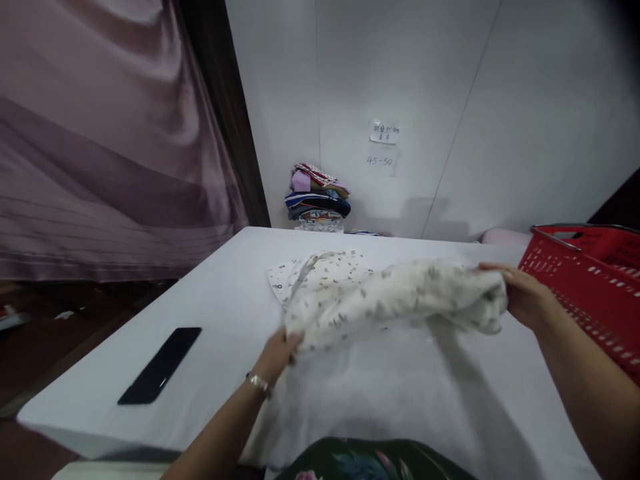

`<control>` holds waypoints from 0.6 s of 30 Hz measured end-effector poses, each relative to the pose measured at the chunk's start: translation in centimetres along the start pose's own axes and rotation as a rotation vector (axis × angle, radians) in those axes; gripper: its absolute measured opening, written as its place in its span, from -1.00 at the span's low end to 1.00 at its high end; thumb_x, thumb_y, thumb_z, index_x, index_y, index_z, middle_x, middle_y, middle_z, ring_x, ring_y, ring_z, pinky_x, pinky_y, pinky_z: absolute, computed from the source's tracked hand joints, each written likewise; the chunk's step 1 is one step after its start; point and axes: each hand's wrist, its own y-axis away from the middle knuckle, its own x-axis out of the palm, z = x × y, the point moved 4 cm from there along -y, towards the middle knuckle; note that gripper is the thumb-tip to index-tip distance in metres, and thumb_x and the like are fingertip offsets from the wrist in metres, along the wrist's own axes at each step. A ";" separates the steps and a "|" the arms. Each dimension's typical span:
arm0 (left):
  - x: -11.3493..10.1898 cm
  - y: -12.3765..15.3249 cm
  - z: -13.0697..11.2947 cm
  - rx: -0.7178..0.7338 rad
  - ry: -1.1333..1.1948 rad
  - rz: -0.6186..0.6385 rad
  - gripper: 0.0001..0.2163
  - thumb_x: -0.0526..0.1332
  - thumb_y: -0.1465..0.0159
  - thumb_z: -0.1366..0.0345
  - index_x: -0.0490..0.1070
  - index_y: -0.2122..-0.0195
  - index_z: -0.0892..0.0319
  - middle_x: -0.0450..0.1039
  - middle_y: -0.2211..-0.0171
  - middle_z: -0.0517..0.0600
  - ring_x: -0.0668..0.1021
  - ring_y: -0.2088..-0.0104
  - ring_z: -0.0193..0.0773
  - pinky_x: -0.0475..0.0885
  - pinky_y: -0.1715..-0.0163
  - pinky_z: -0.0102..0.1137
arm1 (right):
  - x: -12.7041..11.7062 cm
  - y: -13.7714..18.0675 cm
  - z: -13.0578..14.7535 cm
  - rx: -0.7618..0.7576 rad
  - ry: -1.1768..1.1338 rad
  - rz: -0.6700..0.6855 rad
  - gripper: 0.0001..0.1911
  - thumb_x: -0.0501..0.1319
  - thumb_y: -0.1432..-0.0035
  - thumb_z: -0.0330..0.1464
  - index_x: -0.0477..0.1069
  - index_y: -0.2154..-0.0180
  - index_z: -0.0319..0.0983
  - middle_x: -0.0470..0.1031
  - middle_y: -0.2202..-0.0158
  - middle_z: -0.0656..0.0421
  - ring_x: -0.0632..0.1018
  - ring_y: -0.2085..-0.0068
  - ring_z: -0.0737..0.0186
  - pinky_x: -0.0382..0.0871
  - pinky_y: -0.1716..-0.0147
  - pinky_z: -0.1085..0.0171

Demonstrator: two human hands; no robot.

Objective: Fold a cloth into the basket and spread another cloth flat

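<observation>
Where right hand (527,296) holds cloth (390,300), red basket (583,288) stands near

1. Bare tabletop (223,303) leaves a lane between the phone (160,365) and the cloth (400,293).
2. The cloth, stretched between left hand (277,357) and right hand (525,295), bars the middle.
3. A red basket (565,277) blocks the right, near that hand.
4. Wall (380,73) and clothes pile (319,199) close the far side.
</observation>
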 end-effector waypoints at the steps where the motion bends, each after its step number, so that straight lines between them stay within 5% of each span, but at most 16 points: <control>1: 0.3 1.3 0.6 0.004 -0.154 0.135 -0.68 0.24 0.05 0.01 0.39 0.50 0.21 0.36 0.63 -0.09 0.37 0.61 -0.31 0.22 0.61 -0.45 | -0.5 1.0 -0.6 0.002 0.015 0.042 -0.64 0.16 0.06 -0.11 0.45 0.23 -0.12 0.50 0.14 0.06 0.49 0.13 0.08 0.36 0.23 0.21; 3: 0.0 3.2 1.0 0.034 -0.442 0.230 -0.66 0.18 -0.01 -0.03 0.36 0.59 0.19 0.35 0.65 -0.09 0.38 0.59 -0.29 0.19 0.58 -0.44 | -1.1 2.9 -2.3 0.031 0.080 0.058 -0.60 0.16 0.05 -0.06 0.47 0.22 -0.13 0.48 0.11 0.05 0.47 0.10 0.07 0.37 0.22 0.22; 8: -0.6 2.6 -2.9 0.188 -0.651 0.103 -0.65 -0.02 -0.19 -0.01 0.40 0.41 0.13 0.43 0.50 -0.08 0.45 0.46 -0.26 0.24 0.46 -0.41 | -1.9 5.4 -7.6 0.233 0.562 0.040 -0.43 0.26 0.14 -0.07 0.42 0.07 -0.19 0.50 0.12 0.06 0.51 0.18 0.06 0.40 0.23 0.22; 13: 6.1 0.3 -7.2 0.490 -0.657 0.261 -0.75 0.01 -0.22 0.12 0.39 0.27 0.11 0.47 0.36 -0.06 0.48 0.35 -0.27 0.34 0.35 -0.39 | -0.1 6.4 -7.7 0.195 1.001 0.148 -0.41 0.24 0.10 -0.12 0.41 0.02 -0.25 0.50 0.13 0.00 0.50 0.15 -0.03 0.36 0.14 0.11; 18: 14.3 0.5 -11.3 0.959 -0.647 0.411 -0.57 0.04 -0.18 0.37 0.19 -0.11 0.12 0.27 -0.10 0.03 0.30 -0.09 -0.22 0.24 -0.05 -0.30 | 6.8 11.0 -1.3 -0.088 0.776 0.403 -0.57 0.10 -0.12 -0.20 0.35 -0.03 -0.13 0.40 -0.02 0.13 0.43 0.01 0.15 0.31 0.06 0.25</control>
